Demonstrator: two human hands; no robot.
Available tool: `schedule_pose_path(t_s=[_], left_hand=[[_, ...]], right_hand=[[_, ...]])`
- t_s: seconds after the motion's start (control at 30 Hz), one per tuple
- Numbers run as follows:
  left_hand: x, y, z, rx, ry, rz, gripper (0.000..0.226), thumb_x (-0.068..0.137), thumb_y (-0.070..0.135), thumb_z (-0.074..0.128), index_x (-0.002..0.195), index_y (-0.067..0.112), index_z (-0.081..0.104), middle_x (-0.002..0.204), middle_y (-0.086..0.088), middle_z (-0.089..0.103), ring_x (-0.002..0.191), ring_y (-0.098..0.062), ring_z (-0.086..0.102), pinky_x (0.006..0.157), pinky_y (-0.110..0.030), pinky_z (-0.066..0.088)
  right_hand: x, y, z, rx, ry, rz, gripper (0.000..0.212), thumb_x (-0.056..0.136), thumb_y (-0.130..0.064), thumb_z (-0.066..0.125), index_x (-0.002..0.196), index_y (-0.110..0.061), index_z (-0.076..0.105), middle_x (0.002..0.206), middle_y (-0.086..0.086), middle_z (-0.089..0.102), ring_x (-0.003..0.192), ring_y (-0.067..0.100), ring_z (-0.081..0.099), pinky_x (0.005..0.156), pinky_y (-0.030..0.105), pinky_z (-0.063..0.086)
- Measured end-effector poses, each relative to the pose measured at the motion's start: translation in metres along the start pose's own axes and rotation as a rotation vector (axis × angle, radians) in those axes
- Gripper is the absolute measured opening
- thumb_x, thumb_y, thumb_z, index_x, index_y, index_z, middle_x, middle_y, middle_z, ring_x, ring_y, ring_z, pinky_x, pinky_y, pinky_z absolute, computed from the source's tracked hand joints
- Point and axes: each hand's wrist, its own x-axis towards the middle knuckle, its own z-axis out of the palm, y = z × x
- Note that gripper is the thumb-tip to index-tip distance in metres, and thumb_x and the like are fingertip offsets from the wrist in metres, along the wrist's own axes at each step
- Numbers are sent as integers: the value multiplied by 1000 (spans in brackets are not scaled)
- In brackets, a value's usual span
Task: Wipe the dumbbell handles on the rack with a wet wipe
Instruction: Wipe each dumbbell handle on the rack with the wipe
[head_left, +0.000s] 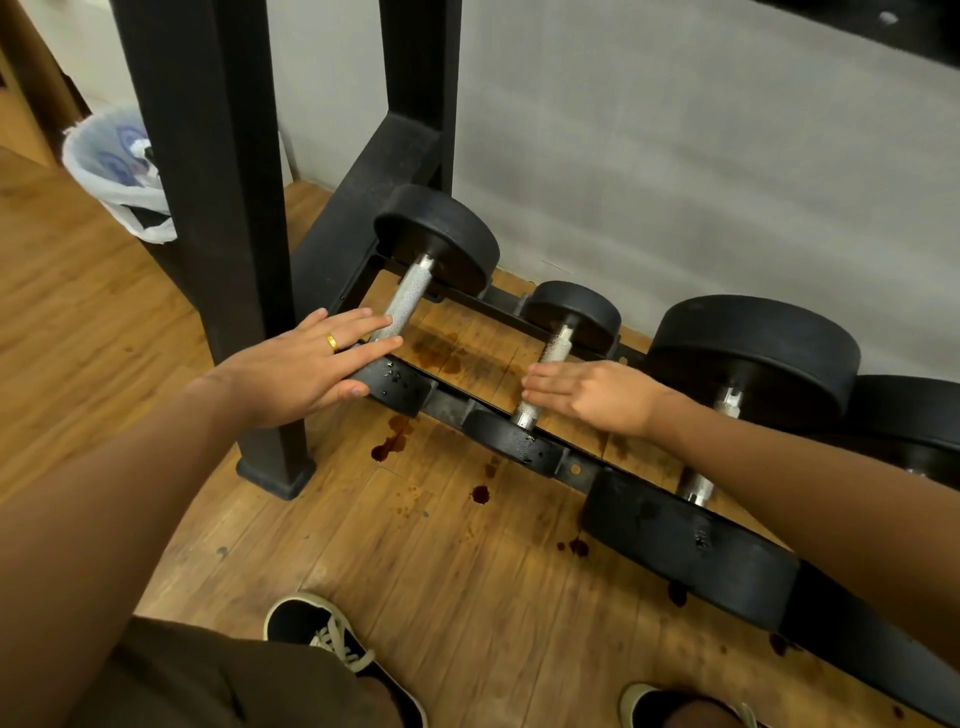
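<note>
2 grips open, empty: left hand (306, 364) and right hand (592, 395) lie flat over dumbbell handles (408, 296). No wipe shows, so bare palms would likely just smear them.

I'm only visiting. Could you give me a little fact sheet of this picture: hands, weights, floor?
Left hand: fingers straight, laid over the near end of the first dumbbell handle; gold ring on one finger
Right hand: fingers straight, laid across the second dumbbell handle
Third dumbbell handle: untouched
Wet wipe: none in sight
Rack: black, lowest tier holds the dumbbells
Floor: wood, with dark spots
Bin: white liner, far left
</note>
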Motion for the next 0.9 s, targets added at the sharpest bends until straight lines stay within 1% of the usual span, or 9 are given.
schedule_pose_path(t_s=[0.1, 0.2, 0.27, 0.37, 0.43, 0.5, 0.63, 0.73, 0.9], left_hand=[[1, 0, 1, 5, -1, 0, 69, 100, 64, 5, 163, 36, 5, 164, 15, -8, 156, -13, -11, 124, -47, 0], [0, 0, 0, 4, 0, -1, 69, 100, 63, 7, 164, 36, 5, 164, 15, -9, 155, -11, -12, 124, -46, 0], [0, 0, 0, 8, 5, 7, 71, 99, 66, 3, 163, 35, 6, 164, 15, -8, 155, -11, -11, 124, -46, 0], [0, 1, -1, -2, 2, 10, 77, 97, 71, -5, 163, 34, 6, 163, 15, -7, 154, -10, -11, 124, -46, 1], [0, 1, -1, -4, 2, 10, 76, 97, 70, -4, 163, 34, 6, 163, 15, -7, 154, -10, -11, 124, -46, 1], [1, 1, -1, 0, 6, 10, 74, 98, 69, -2, 163, 34, 6, 163, 15, -7, 154, -10, -11, 124, -47, 1], [1, 1, -2, -1, 10, 21, 77, 97, 70, -4, 164, 32, 9, 163, 14, -4, 154, -11, -8, 123, -47, 2], [1, 1, -2, -6, 14, 19, 76, 98, 69, -2, 164, 33, 9, 164, 14, -4, 154, -11, -8, 123, -47, 2], [0, 2, -1, -7, 22, 18, 74, 100, 68, 1, 164, 33, 11, 164, 14, -2, 155, -14, -6, 123, -48, 2]], right_hand=[[-3, 12, -9, -13, 44, 176, 69, 75, 5, 79, 138, -8, 57, 142, 14, 57, 133, 28, 54, 107, 34, 39], [-5, 8, -14, 27, -25, 310, 71, 89, 6, 63, 152, -13, 36, 160, 11, 32, 148, 24, 31, 116, 35, 32], [-7, -4, -9, 36, -7, 231, 71, 84, 8, 68, 148, -11, 43, 156, 14, 39, 146, 26, 36, 115, 39, 38], [-14, -19, 2, 91, -64, 10, 69, 73, 7, 79, 137, -9, 57, 144, 15, 54, 137, 29, 49, 102, 45, 52], [-13, -16, -3, 51, -71, -70, 65, 75, 4, 78, 136, -9, 58, 143, 14, 56, 135, 28, 51, 105, 44, 50], [-10, -5, -6, 18, 1, -42, 63, 75, 4, 78, 134, -6, 60, 138, 15, 60, 130, 29, 56, 108, 41, 43], [-7, -9, -4, 63, 70, 112, 67, 68, 6, 84, 130, -6, 64, 133, 15, 64, 126, 29, 59, 104, 36, 39], [-5, -29, 9, 96, 30, 6, 65, 72, 2, 84, 132, -8, 62, 137, 12, 62, 132, 28, 54, 106, 36, 39], [-2, -16, 3, 75, 41, -56, 63, 77, 1, 80, 136, -10, 60, 139, 12, 60, 131, 26, 55, 110, 37, 30]])
